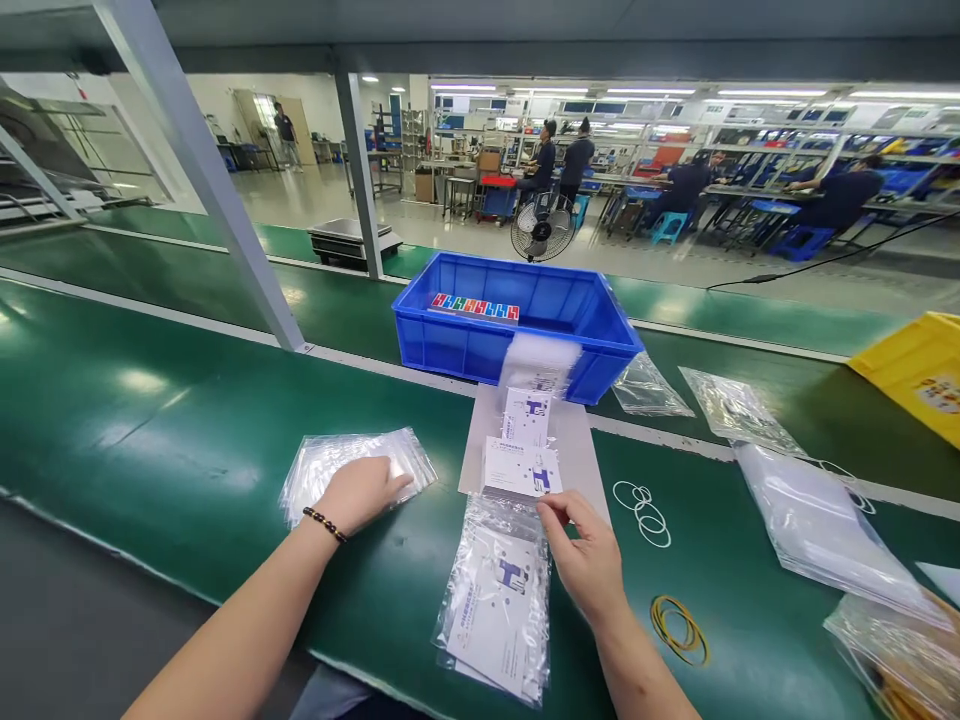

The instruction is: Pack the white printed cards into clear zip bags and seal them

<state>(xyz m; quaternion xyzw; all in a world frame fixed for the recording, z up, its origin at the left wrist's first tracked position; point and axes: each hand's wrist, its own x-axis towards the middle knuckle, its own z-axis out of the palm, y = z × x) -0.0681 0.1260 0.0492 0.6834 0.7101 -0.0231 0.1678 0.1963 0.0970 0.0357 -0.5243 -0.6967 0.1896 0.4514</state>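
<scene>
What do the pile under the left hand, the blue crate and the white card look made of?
Pile of bags: thin clear plastic film, glossy, see-through, glinting. Blue crate: rigid moulded plastic, ribbed walls. White card: likely paper, matt, printed.

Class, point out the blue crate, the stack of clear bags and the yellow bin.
blue crate [457, 352]: head view, on its front wall.
stack of clear bags [319, 468]: head view, on the left end of the top bag.
yellow bin [907, 370]: head view, on its near side wall.
</scene>
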